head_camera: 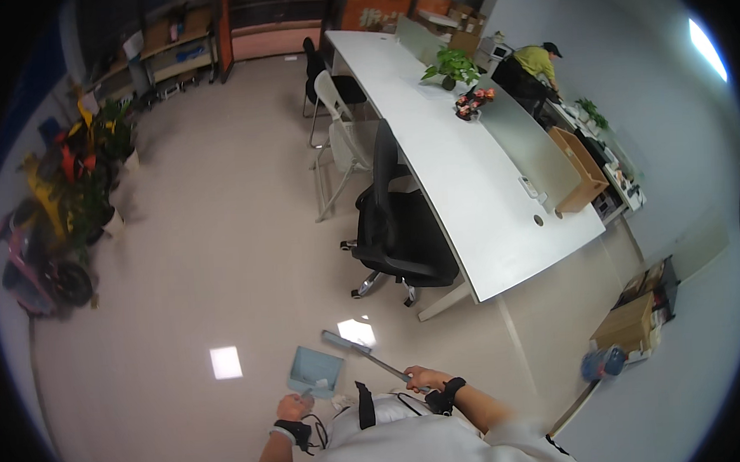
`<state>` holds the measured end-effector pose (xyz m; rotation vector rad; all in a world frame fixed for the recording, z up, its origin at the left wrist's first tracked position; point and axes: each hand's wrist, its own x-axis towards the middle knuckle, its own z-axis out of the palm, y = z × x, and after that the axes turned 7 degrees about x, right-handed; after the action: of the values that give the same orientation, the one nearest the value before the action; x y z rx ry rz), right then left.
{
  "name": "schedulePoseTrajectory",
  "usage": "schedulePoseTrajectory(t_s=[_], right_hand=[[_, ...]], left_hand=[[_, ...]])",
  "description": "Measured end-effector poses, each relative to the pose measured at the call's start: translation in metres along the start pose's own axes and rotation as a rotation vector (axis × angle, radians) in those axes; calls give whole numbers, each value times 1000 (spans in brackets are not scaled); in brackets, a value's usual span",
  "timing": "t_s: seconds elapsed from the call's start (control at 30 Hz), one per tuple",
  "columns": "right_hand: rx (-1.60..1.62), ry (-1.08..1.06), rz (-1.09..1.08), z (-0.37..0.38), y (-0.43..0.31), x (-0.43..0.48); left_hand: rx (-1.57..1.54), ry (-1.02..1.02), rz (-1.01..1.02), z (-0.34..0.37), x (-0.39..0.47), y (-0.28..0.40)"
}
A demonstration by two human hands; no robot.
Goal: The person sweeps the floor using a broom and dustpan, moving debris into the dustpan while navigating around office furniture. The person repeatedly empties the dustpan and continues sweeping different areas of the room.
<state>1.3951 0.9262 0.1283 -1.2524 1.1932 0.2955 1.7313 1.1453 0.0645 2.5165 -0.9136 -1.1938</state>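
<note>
My left hand (293,407) is closed around the handle of a grey-blue dustpan (314,368), held in front of my legs. A small pale scrap (321,383) lies in the pan near its back wall. In my right hand (427,378) is the handle of a broom (382,365), which slants away to the left. Its grey-blue head (346,341) is just beyond the right side of the dustpan, apart from it. Both wrists wear black straps. The lower end of the dustpan handle is hidden by my left fingers.
A black swivel chair (401,236) stands at a long white desk (467,183) ahead right. Beyond it are a white folding chair (347,145) and another black chair (332,84). Potted plants and a pink scooter (37,276) line the left. A person (530,69) bends over a far counter.
</note>
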Motion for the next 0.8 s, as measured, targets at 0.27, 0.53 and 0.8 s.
schedulePoseTrajectory(t_s=[0.27,0.53,0.8], right_hand=[[-102,3,7,2,15,22],[66,-40,141,21,35,15],[106,2,193,25,10,12]], left_hand=[[-66,40,91,12,8,-34],[-60,152,74,13,-23,-37],[-204,388,-4,10,-41,-58]])
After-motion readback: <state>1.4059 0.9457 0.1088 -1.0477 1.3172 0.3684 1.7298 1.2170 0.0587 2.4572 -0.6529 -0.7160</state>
